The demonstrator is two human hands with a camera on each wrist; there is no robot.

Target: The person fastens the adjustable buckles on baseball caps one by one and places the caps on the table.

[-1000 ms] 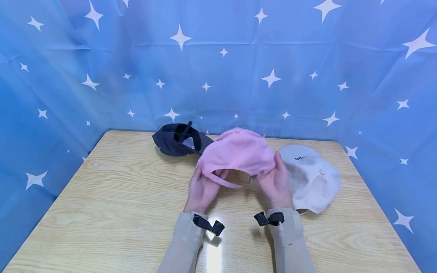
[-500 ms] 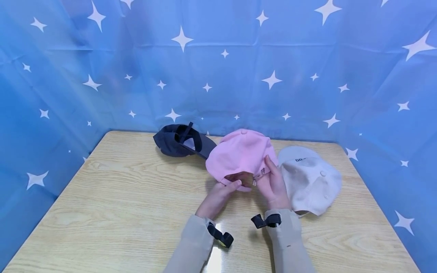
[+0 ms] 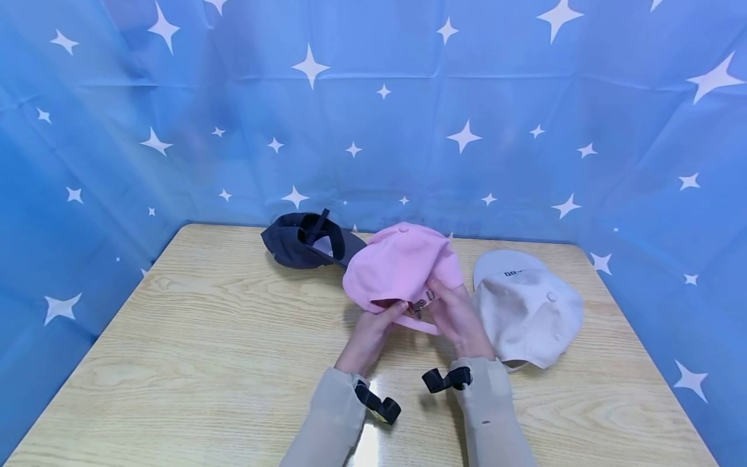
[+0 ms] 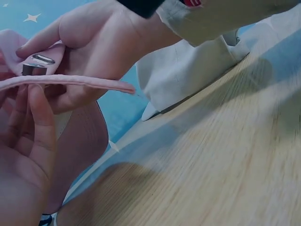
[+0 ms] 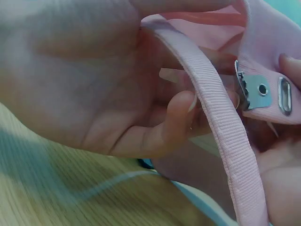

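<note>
A pink baseball cap is held up over the table, its back opening facing me. My left hand grips the cap at that opening, thumb on the edge and fingers inside. On the other side, my right hand pinches the cap's edge beside the metal clasp, its thumb near an oval metal slot. The loose pink strap hangs across the opening, its free end reaching past the right hand's fingers in the left wrist view. The clasp holds no strap.
A dark navy cap lies tipped at the back, left of the pink one. To the right, an off-white cap rests on the wooden table close to my right hand. A blue star-patterned cloth hangs behind.
My left hand has moved from the cap's left side to its back opening. The right hand has shifted left toward the clasp, and the pink cap has turned and tilted slightly.
</note>
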